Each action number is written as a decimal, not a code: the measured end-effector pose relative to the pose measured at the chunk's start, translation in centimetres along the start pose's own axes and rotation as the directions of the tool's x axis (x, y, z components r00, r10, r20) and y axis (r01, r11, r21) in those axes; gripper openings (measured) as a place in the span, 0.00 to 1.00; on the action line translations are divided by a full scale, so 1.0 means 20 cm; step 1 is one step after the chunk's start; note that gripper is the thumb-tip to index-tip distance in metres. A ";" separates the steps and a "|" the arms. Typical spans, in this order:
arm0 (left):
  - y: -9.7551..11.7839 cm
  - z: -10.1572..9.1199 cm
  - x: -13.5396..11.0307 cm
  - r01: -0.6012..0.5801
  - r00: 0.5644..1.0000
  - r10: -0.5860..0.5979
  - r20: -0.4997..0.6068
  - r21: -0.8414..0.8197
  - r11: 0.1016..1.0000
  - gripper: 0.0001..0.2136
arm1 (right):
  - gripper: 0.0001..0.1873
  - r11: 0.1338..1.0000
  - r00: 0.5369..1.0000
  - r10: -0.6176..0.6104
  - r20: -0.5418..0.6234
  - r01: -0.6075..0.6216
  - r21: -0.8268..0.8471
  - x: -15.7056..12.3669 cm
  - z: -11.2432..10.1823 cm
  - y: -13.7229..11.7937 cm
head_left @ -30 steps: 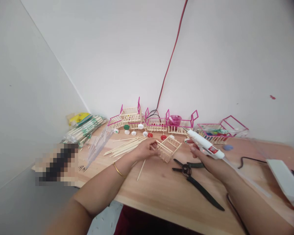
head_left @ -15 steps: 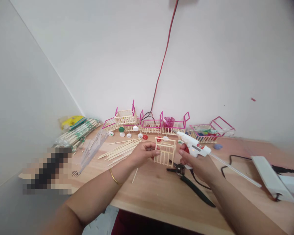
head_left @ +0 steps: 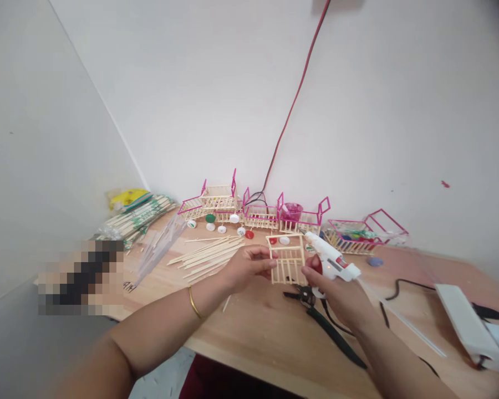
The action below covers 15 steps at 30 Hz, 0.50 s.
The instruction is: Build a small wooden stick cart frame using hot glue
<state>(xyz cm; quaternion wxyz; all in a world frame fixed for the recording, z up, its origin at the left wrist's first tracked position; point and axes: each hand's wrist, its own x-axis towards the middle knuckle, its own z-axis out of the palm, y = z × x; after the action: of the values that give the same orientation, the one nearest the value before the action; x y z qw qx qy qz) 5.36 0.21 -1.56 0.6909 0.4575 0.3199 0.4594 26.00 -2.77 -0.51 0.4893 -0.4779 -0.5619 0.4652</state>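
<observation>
My left hand point(head_left: 253, 267) pinches the left side of a small frame of pale wooden sticks point(head_left: 288, 270), held upright above the table. In my right hand point(head_left: 330, 285) is a white hot glue gun point(head_left: 330, 256) with a red trigger; its nozzle points up and left, near the frame's top right corner. A clear glue stick trails from its back. My right thumb is close to the frame's right edge; whether it touches I cannot tell. Beneath the hands lie black-handled cutters point(head_left: 336, 338) on the wooden table point(head_left: 270, 332).
Small stick carts point(head_left: 260, 217) with magenta edges and bottle-cap wheels line the wall. Loose sticks point(head_left: 210, 256) lie left of the frame, with bundled sticks point(head_left: 143, 219) farther left. At right are a white power strip point(head_left: 472, 327) and black cables point(head_left: 407, 281).
The view has shifted slightly, moving the scene rightward. The stick frame now faces the camera more squarely, and my right hand with the glue gun is closer to it.
</observation>
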 end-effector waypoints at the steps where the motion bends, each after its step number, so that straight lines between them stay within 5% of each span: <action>1: 0.00 0.00 0.00 -0.015 1.000 0.015 -0.001 0.013 1.000 0.17 | 0.14 1.000 1.000 -0.013 -0.017 0.013 -0.003 0.00 0.01 0.00; 10: -0.03 -0.03 0.01 -0.105 0.991 0.094 0.091 0.128 0.986 0.15 | 0.15 0.979 0.997 -0.028 -0.074 0.042 0.200 0.02 0.02 0.03; 15: -0.03 -0.02 0.00 -0.208 0.975 0.175 0.140 0.277 0.938 0.14 | 0.13 0.982 0.996 -0.043 -0.083 0.057 0.180 0.02 0.02 0.04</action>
<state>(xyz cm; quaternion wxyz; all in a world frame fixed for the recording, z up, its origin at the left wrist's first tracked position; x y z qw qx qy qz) 5.19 0.28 -2.23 0.5852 0.6080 0.2981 0.4461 25.69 -2.25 -1.26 0.5644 -0.4350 -0.5090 0.4828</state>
